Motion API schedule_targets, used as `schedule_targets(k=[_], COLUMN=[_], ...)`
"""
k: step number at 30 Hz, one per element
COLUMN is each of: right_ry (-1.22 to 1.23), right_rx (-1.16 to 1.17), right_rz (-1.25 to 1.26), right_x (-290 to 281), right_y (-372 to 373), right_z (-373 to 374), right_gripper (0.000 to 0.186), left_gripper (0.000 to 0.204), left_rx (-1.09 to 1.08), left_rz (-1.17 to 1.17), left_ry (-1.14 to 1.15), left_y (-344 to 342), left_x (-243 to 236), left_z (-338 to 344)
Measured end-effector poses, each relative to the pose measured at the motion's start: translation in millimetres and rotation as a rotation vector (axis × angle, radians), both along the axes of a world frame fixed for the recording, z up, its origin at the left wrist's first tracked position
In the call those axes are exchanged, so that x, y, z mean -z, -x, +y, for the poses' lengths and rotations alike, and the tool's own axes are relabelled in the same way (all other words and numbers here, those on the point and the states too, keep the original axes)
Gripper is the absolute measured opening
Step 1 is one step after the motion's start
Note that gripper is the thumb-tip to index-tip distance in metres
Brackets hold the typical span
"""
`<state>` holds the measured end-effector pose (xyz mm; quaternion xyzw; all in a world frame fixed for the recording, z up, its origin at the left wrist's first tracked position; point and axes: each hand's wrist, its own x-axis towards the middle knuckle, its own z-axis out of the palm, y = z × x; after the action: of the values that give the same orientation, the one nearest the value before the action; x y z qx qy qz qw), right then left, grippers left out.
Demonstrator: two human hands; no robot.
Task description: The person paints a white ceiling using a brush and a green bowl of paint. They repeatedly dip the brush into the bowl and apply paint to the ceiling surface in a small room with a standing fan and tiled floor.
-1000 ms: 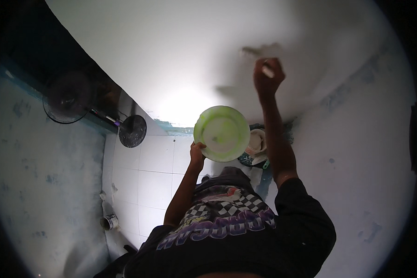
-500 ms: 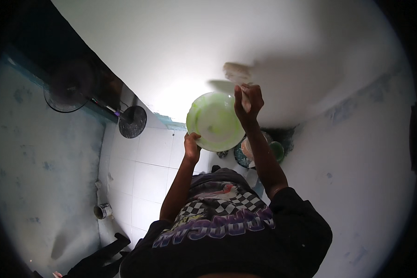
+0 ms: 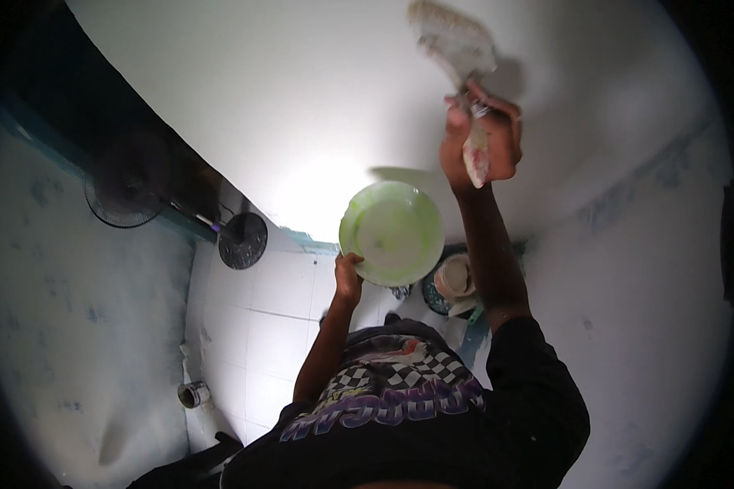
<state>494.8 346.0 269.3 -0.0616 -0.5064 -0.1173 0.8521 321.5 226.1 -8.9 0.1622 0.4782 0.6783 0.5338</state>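
My left hand (image 3: 348, 277) grips the near-left rim of a round green plate (image 3: 393, 234), its pale inside smeared with white and facing up. Raised to the right and farther ahead, my right hand (image 3: 485, 138) is closed round the handle of a wide paintbrush (image 3: 458, 37). Whitish stuff coats the brush's head and handle. Its bristles point away from me, at or close to the white wall (image 3: 302, 98); whether they touch it I cannot tell.
A standing fan (image 3: 242, 240) is at the left, by the dark opening. Below on the tiled floor (image 3: 277, 326), a whitish tub (image 3: 454, 277) sits at the wall's foot and a small can (image 3: 193, 394) lies by the patchy left wall (image 3: 81, 310).
My right hand has lifted the paintbrush away from beside the plate, up and to the right along the wall. The plate in my left hand sits slightly lower and to the right in view.
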Motion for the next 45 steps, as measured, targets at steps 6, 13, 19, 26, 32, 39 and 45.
schedule_targets(k=[6,13,19,26,32,39,45], right_ry=[0.234,0.256,-0.488,-0.074,0.258,0.548,-0.053], right_rx=[0.113,0.126,0.29,0.478,0.521,0.577,0.685], right_rz=[-0.592,-0.871,-0.681,-0.963,-1.734,-1.166,-0.912], right_x=[98.7,-23.7,-231.7,-177.6,-170.3,-367.7,-372.1], right_y=[-16.2,-39.4,-38.2,-28.1,4.8,-13.2,-15.2], right_z=[6.8,15.9,7.7,1.2,-14.9,-19.1,-20.6], right_gripper=[0.03,0.031,0.022,0.021,0.025,0.028,0.023], left_gripper=[0.042,0.05,0.05,0.051,0.053,0.056,0.055], left_rx=[0.001,0.081,0.144,0.125,0.063,0.091,0.166], left_rz=[0.064,-0.002,0.011,-0.04,-0.041,-0.007,-0.031], left_ry=[-0.016,-0.039,-0.056,-0.106,-0.082,-0.045,-0.033], left_y=[19.4,40.2,58.1,73.2,90.0,94.9,89.3], left_x=[35.0,9.0,8.8,26.0,-7.3,-0.4,-5.5], left_z=[17.8,33.0,35.8,43.9,23.7,30.9,34.4])
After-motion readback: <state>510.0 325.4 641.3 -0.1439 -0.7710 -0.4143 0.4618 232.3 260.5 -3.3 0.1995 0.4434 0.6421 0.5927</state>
